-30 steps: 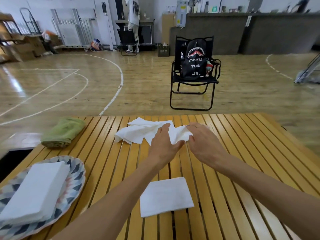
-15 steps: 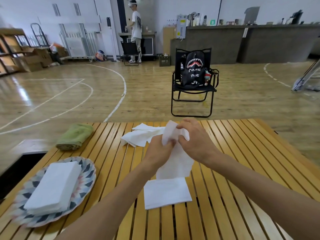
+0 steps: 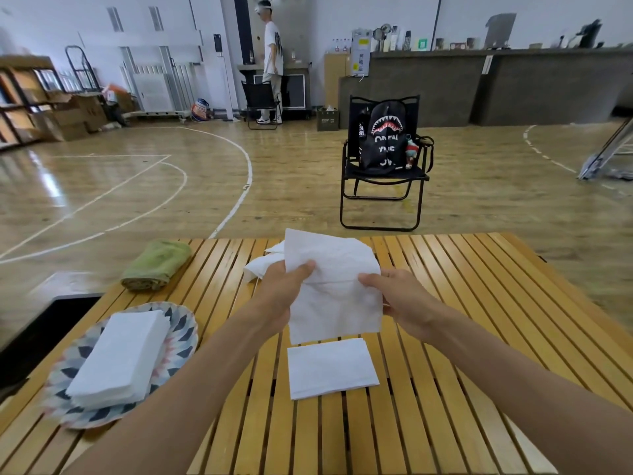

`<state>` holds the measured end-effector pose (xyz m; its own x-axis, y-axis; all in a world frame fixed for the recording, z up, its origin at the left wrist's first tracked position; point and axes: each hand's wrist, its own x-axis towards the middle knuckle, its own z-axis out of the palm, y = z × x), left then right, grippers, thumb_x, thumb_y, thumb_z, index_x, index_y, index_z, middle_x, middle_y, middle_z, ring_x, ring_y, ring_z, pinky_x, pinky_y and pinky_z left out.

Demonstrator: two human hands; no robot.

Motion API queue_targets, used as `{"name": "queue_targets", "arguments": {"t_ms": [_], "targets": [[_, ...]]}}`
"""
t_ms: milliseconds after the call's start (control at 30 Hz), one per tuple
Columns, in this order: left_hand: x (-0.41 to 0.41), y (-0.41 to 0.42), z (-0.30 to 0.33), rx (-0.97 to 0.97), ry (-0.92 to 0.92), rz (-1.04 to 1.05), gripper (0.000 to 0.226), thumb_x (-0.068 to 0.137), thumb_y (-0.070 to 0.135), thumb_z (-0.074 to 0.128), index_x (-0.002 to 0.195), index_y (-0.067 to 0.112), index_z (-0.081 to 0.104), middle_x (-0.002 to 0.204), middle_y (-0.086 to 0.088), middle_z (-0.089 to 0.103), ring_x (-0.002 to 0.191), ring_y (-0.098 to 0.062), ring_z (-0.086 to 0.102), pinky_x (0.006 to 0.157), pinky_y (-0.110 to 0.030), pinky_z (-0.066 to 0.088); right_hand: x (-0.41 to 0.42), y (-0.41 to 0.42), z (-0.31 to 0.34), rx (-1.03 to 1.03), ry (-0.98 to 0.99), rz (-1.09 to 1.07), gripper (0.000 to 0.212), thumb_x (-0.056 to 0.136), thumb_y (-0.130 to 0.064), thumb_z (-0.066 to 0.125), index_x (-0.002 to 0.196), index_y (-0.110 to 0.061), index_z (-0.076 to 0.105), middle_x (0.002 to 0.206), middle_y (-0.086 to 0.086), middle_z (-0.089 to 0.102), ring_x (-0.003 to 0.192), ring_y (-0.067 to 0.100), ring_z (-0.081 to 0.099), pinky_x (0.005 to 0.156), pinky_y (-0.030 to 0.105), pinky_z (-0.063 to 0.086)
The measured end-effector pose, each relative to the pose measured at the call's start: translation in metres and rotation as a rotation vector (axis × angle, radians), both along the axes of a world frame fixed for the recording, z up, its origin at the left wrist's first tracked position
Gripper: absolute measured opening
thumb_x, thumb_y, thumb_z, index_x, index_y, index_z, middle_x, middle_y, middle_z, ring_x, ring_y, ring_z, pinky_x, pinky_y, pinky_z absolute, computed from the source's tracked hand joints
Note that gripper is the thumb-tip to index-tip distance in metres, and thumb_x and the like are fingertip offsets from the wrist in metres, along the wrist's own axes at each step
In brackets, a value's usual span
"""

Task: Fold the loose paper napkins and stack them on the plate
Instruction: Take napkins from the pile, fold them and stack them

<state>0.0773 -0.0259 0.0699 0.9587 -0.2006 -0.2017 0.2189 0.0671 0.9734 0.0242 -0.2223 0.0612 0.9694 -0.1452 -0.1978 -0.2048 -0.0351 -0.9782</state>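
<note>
A white paper napkin (image 3: 334, 286) hangs spread out above the slatted wooden table (image 3: 479, 320), held up in the air. My left hand (image 3: 284, 293) pinches its left edge and my right hand (image 3: 400, 299) pinches its right edge. Below it a folded napkin (image 3: 330, 368) lies flat on the table. Behind my left hand, partly hidden, lies the rest of the loose napkin pile (image 3: 260, 267). At the near left a patterned plate (image 3: 181, 334) carries a stack of folded napkins (image 3: 120, 354).
A rolled green towel (image 3: 157, 265) lies at the table's far left corner. Beyond the table stand a black folding chair (image 3: 383, 176) with a backpack and, far back, a person (image 3: 272, 60). The table's left edge drops off beside the plate.
Both hands took a napkin from the loose pile, lifted it and drew apart, so it now hangs spread between them. The camera view tilted up slightly.
</note>
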Motion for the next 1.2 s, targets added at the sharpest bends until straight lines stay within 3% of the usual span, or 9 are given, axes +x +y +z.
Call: {"name": "queue_targets", "arguments": {"t_ms": [133,300,500,667,833,967,1033,1133,1200], "targets": [[-0.004,0.008,-0.006,0.104,-0.081,-0.028,0.040,0.095,0.025,0.067,0.132,0.015,0.057,0.121,-0.005,0.069,0.108,-0.024,0.067,0.093,-0.045,0.056,-0.001,0.001,-0.003,0.012,-0.006,-0.053,0.021,0.100,-0.023,0.062,0.108,-0.007,0.071,0.109,0.008,0.076,0.102,0.027,0.071,0.091,0.044,0.056],[-0.003,0.017,-0.014,0.206,-0.125,-0.004,0.060,0.089,0.020,0.074,0.142,0.016,0.045,0.128,-0.010,0.063,0.113,-0.025,0.064,0.101,-0.048,0.052,-0.003,0.000,-0.006,0.008,-0.013,-0.058,0.020,0.101,-0.023,0.060,0.109,-0.008,0.070,0.110,0.008,0.074,0.102,0.026,0.070,0.094,0.045,0.055],[-0.002,0.016,-0.017,0.200,-0.166,0.022,0.052,0.089,0.024,0.073,0.136,0.022,0.051,0.129,-0.011,0.063,0.114,-0.025,0.063,0.099,-0.049,0.052,-0.003,-0.002,-0.008,-0.023,-0.030,-0.037,0.019,0.100,-0.022,0.061,0.110,-0.009,0.070,0.110,0.006,0.073,0.103,0.024,0.069,0.089,0.040,0.057],[-0.005,0.014,-0.018,0.188,-0.218,0.062,0.046,0.091,0.016,0.070,0.132,0.025,0.052,0.122,-0.007,0.066,0.108,-0.022,0.065,0.094,-0.043,0.055,-0.005,-0.004,-0.009,-0.031,-0.044,-0.035,0.017,0.099,-0.019,0.062,0.109,-0.010,0.072,0.110,0.007,0.075,0.102,0.025,0.071,0.091,0.044,0.059],[-0.006,0.014,-0.016,0.133,-0.265,0.110,0.052,0.093,0.005,0.059,0.137,0.030,0.049,0.115,-0.001,0.072,0.107,-0.019,0.065,0.092,-0.041,0.055,-0.008,-0.003,-0.005,0.072,-0.110,-0.070,0.020,0.102,-0.011,0.055,0.111,-0.022,0.069,0.107,0.001,0.074,0.089,0.016,0.072,0.068,0.030,0.058],[-0.008,0.017,-0.012,0.074,-0.293,0.067,0.049,0.094,-0.002,0.054,0.133,0.026,0.053,0.101,0.002,0.077,0.097,-0.021,0.071,0.083,-0.041,0.056,-0.008,-0.003,-0.002,0.156,-0.146,-0.086,0.031,0.103,-0.003,0.047,0.107,-0.019,0.073,0.106,0.005,0.076,0.095,0.024,0.072,0.082,0.044,0.058],[-0.008,0.019,-0.014,0.093,-0.294,0.049,0.046,0.094,-0.002,0.054,0.130,0.026,0.056,0.103,0.001,0.077,0.100,-0.024,0.071,0.084,-0.045,0.057,-0.009,-0.002,-0.002,0.164,-0.134,-0.066,0.031,0.104,-0.004,0.045,0.105,-0.015,0.073,0.111,0.008,0.074,0.098,0.029,0.070,0.085,0.047,0.057],[-0.007,0.022,-0.019,0.087,-0.266,0.059,0.037,0.093,0.002,0.058,0.119,0.028,0.064,0.109,-0.001,0.074,0.104,-0.027,0.068,0.084,-0.045,0.056,-0.010,-0.003,-0.004,0.188,-0.091,-0.075,0.027,0.101,-0.004,0.042,0.092,-0.008,0.068,0.110,0.012,0.066,0.092,0.028,0.062,0.071,0.037,0.052],[-0.006,0.024,-0.022,0.041,-0.214,0.078,0.031,0.085,0.008,0.067,0.109,0.028,0.070,0.121,-0.003,0.067,0.107,-0.030,0.065,0.084,-0.045,0.055,-0.009,-0.005,-0.007,0.243,-0.064,-0.102,0.030,0.100,-0.008,0.038,0.092,-0.007,0.067,0.109,0.013,0.066,0.092,0.027,0.063,0.069,0.035,0.050]]}}
